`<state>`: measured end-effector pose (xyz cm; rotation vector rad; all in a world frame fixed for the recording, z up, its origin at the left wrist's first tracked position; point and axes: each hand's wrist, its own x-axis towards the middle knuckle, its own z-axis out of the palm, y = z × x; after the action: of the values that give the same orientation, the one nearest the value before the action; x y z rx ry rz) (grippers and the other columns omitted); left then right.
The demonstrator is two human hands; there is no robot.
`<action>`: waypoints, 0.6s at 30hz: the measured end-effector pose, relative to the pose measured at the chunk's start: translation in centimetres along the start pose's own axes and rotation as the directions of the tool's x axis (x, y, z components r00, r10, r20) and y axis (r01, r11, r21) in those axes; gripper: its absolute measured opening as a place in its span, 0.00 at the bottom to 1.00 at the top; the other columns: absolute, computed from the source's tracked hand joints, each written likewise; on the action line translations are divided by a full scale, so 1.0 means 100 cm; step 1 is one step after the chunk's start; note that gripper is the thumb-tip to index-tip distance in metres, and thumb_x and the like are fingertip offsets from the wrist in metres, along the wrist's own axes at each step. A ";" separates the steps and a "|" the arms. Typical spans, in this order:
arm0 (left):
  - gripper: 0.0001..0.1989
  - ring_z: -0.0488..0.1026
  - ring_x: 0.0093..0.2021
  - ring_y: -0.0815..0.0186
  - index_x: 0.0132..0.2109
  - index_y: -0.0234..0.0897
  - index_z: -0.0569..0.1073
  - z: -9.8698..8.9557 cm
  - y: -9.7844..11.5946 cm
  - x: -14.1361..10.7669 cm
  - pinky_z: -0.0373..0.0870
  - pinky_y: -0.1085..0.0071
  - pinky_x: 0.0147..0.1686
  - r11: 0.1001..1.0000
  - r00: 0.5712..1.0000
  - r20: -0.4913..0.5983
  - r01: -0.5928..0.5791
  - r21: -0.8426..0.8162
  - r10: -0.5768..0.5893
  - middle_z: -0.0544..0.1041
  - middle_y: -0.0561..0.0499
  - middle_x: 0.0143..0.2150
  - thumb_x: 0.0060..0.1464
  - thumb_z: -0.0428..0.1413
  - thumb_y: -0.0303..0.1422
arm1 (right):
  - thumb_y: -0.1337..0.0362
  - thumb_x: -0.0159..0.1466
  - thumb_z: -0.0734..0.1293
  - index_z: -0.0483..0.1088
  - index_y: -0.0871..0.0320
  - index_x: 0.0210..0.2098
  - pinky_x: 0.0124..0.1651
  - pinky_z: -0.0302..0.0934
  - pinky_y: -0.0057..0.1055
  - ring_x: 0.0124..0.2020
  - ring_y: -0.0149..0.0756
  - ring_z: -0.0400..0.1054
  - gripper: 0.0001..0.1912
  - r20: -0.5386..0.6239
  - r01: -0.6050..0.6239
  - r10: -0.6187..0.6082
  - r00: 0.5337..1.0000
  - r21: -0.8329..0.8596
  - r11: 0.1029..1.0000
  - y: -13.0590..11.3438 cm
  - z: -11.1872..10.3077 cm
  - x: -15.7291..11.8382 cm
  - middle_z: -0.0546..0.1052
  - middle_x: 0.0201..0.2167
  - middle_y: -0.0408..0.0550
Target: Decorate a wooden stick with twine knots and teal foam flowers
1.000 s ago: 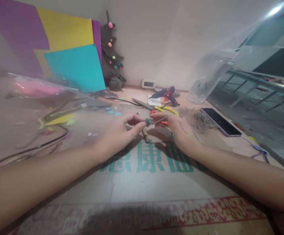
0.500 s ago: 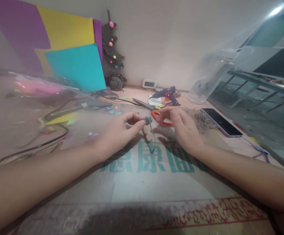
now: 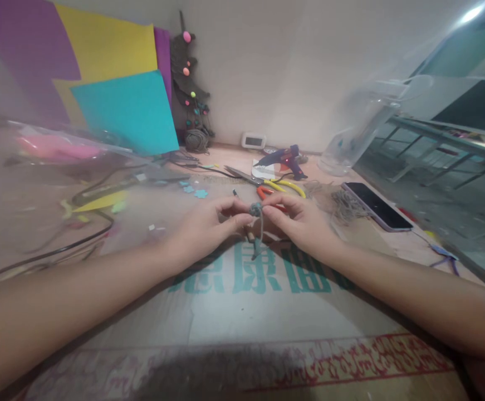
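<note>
Between my two hands is a small grey-green knotted ball (image 3: 255,209), perhaps of yarn, with a thin strand hanging from it. A darker grey-green, leaf-like piece (image 3: 256,249) shows at the strand's lower end. My left hand (image 3: 215,223) pinches the ball from the left with thumb and forefinger. From the right, thumb and forefinger of my right hand (image 3: 303,223) are closed on its edge. Beneath them lies a brownish stick (image 3: 250,234) with a dark tip, partly hidden by the fingers. Scissors with orange handles (image 3: 263,192) lie just behind, partly covered by my right hand.
Behind are a yellow-handled tool (image 3: 294,186), a glue gun (image 3: 286,160) and a small white display (image 3: 253,141). A phone (image 3: 376,206) and grey yarn (image 3: 348,203) lie right, near a clear pitcher (image 3: 346,139). Left are a black cable (image 3: 50,253) and blue cut-outs (image 3: 201,194).
My right hand has moved left and down to the ball, and its fingers now close on it. My left hand still holds the ball. The yellow handles behind are now more visible.
</note>
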<state>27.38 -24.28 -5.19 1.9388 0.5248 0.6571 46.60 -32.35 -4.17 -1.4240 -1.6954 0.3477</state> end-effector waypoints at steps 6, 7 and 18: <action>0.11 0.79 0.39 0.64 0.43 0.37 0.78 0.000 0.000 0.000 0.74 0.70 0.41 1.000 1.000 -0.011 0.007 -0.024 -0.008 0.82 0.50 0.39 0.61 0.56 0.39 | 0.65 0.65 0.66 0.74 0.57 0.33 0.41 0.66 0.30 0.34 0.33 0.73 0.06 0.021 0.042 -0.041 0.999 -0.036 0.998 -0.001 0.001 -0.001 0.80 0.30 0.42; 0.10 0.78 0.38 0.64 0.40 0.37 0.78 0.000 0.002 0.000 0.73 0.70 0.40 1.000 1.000 -0.028 0.001 0.022 -0.001 0.82 0.51 0.37 0.61 0.56 0.38 | 0.65 0.65 0.66 0.74 0.57 0.33 0.41 0.66 0.30 0.35 0.33 0.73 0.06 0.026 0.049 -0.048 0.998 -0.037 0.998 0.000 0.001 -0.001 0.80 0.31 0.43; 0.12 0.77 0.36 0.65 0.39 0.38 0.76 -0.002 -0.006 0.002 0.70 0.70 0.39 0.998 0.997 -0.058 0.054 0.014 -0.053 0.81 0.52 0.36 0.63 0.55 0.42 | 0.62 0.65 0.67 0.68 0.55 0.28 0.39 0.63 0.30 0.31 0.32 0.68 0.10 -0.233 -0.002 -0.007 0.973 -0.036 0.999 0.004 -0.018 0.008 0.74 0.26 0.41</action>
<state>27.38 -23.82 -5.62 1.9183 0.6176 0.6783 48.25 -32.01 -3.06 -1.4292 -1.5189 0.1422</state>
